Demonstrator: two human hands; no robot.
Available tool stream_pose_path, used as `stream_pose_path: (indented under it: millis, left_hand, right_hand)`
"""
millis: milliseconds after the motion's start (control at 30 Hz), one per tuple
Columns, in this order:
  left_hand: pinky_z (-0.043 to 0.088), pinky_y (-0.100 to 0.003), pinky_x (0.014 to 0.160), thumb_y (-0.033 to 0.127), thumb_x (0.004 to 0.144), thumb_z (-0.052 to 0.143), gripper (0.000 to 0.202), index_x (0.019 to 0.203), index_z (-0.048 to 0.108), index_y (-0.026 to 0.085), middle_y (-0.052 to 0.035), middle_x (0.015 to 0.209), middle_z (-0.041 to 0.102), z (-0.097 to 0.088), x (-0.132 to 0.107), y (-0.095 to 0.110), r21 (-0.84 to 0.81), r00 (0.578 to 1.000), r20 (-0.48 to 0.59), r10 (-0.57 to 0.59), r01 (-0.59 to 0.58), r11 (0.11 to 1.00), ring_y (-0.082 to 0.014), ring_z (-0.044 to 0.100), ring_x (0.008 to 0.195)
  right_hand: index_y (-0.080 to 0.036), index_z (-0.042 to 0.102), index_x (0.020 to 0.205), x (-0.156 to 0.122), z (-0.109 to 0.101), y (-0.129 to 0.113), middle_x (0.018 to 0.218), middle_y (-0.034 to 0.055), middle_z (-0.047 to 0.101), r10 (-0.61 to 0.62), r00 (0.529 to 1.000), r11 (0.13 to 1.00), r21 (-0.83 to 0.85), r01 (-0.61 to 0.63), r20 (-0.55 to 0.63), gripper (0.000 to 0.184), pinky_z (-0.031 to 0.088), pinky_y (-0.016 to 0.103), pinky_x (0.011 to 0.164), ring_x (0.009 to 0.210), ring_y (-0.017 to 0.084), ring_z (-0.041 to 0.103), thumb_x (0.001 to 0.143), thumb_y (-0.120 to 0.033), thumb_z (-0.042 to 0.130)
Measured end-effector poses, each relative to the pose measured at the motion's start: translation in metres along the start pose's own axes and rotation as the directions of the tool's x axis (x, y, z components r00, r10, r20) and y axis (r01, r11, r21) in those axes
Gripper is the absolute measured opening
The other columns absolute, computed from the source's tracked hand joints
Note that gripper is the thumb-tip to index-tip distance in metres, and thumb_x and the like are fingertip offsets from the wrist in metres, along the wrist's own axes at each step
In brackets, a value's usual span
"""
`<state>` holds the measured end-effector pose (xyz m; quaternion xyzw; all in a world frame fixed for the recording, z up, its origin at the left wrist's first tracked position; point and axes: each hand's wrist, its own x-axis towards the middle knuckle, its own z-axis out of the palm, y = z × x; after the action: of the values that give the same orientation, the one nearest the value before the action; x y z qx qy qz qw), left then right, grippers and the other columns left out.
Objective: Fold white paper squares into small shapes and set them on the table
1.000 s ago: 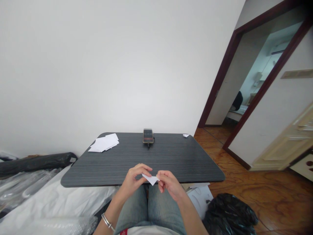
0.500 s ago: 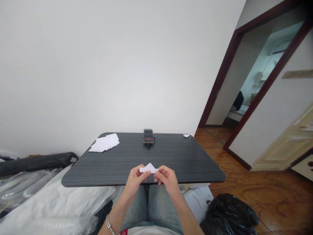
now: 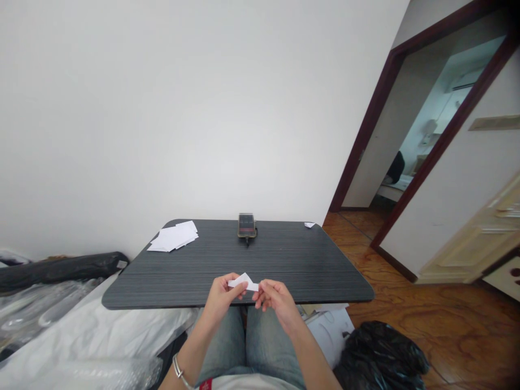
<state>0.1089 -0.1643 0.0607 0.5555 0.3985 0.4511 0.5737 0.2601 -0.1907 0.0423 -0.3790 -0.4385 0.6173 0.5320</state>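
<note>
A: Position of the small folded white paper [image 3: 245,280]?

B: On my feed, over the near part of the dark-grey streaked desk [image 3: 284,260]. Left hand [image 3: 221,292]: fingers pinch its peaked part, presumably for steadiness. Right hand [image 3: 278,300]: fingers grasp its narrow end, probably for tension.

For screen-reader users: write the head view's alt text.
A person's left hand and right hand hold a folded white paper by the near edge of a dark table. On it, white sheets lie back left, a device back centre, a paper piece back right.
</note>
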Motion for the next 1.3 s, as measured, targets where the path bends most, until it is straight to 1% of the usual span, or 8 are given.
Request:
stream_pose_path:
  millis: [133,233,500,700,800,1033,1200,1300]
  left_hand:
    - [0.035,-0.018,0.046,0.032,0.059,0.068,0.024,0.058,0.057,0.011,0.0025,0.047,0.055,0.002,-0.001,0.001,0.021,1.000,0.006,0.001,-0.001,1.000,-0.0074,0.046,0.043]
    - [0.035,-0.018,0.046,0.031,0.060,0.067,0.023,0.058,0.057,0.011,0.0025,0.047,0.055,0.002,-0.001,0.001,0.032,1.000,0.013,0.002,-0.002,0.999,-0.0076,0.046,0.043]
    - [0.033,-0.017,0.043,0.030,0.061,0.066,0.020,0.057,0.058,0.011,0.0034,0.042,0.052,0.002,0.000,-0.001,0.123,0.998,-0.004,0.056,-0.055,0.991,-0.0079,0.045,0.040]
    - [0.032,-0.017,0.043,0.028,0.062,0.065,0.018,0.058,0.059,0.012,0.0032,0.043,0.053,0.001,0.001,-0.003,0.140,0.996,-0.018,0.082,-0.079,0.987,-0.0085,0.045,0.041]
    - [0.032,-0.017,0.043,0.027,0.062,0.065,0.018,0.057,0.058,0.012,0.0034,0.042,0.053,0.002,0.001,-0.004,0.128,0.997,-0.013,0.072,-0.070,0.989,-0.0082,0.045,0.040]
    - [0.033,-0.017,0.043,0.025,0.062,0.065,0.016,0.056,0.057,0.012,0.0033,0.043,0.053,0.003,-0.001,-0.003,0.098,0.998,-0.009,0.070,-0.068,0.993,-0.0078,0.045,0.041]
    - [0.036,-0.017,0.044,0.023,0.062,0.066,0.015,0.062,0.057,0.012,0.0029,0.047,0.056,0.003,0.001,-0.007,0.030,0.997,-0.003,0.073,-0.073,0.997,-0.0077,0.048,0.042]
    - [0.040,-0.017,0.047,0.022,0.062,0.067,0.020,0.073,0.053,0.014,0.0033,0.053,0.059,0.006,0.001,-0.012,-0.070,0.995,-0.064,0.082,-0.087,0.994,-0.0082,0.051,0.045]
  right_hand:
    - [-0.010,0.058,0.062,-0.001,0.000,0.000,0.060,0.0044,0.064,0.098,0.993,0.988,0.112,-0.105,0.068,0.029,0.033,0.013,0.036,0.042,0.007,0.054,0.066,-0.039,0.063]
    - [-0.010,0.059,0.065,0.001,-0.002,0.002,0.062,0.0052,0.065,0.116,0.990,0.978,0.162,-0.128,0.085,0.027,0.034,0.012,0.036,0.043,0.007,0.056,0.065,-0.036,0.065]
    - [-0.009,0.062,0.063,0.004,-0.007,0.006,0.060,0.0069,0.067,0.140,0.988,0.980,0.137,-0.148,0.064,0.028,0.042,0.013,0.038,0.041,0.007,0.057,0.063,-0.035,0.069]
    - [-0.010,0.061,0.059,0.001,0.000,0.002,0.053,0.0051,0.065,0.064,0.997,0.998,0.031,-0.063,-0.036,0.028,0.043,0.014,0.038,0.040,0.009,0.058,0.061,-0.037,0.069]
    - [-0.011,0.060,0.056,0.000,0.003,0.002,0.049,0.0034,0.063,0.014,0.998,0.999,-0.031,-0.016,-0.056,0.029,0.043,0.015,0.037,0.039,0.009,0.056,0.061,-0.037,0.069]
    - [-0.012,0.056,0.057,0.000,0.005,0.006,0.044,-0.0008,0.059,-0.127,0.988,0.985,-0.129,0.116,-0.085,0.025,0.040,0.015,0.033,0.033,0.007,0.049,0.066,-0.034,0.065]
    - [-0.012,0.057,0.059,-0.001,0.005,0.006,0.045,-0.0006,0.059,-0.131,0.988,0.983,-0.140,0.119,-0.078,0.022,0.041,0.016,0.035,0.035,0.007,0.050,0.066,-0.031,0.065]
    - [-0.012,0.056,0.057,-0.001,0.007,0.006,0.044,-0.0005,0.059,-0.135,0.984,0.987,-0.105,0.123,-0.117,0.022,0.040,0.015,0.034,0.034,0.006,0.049,0.065,-0.030,0.065]
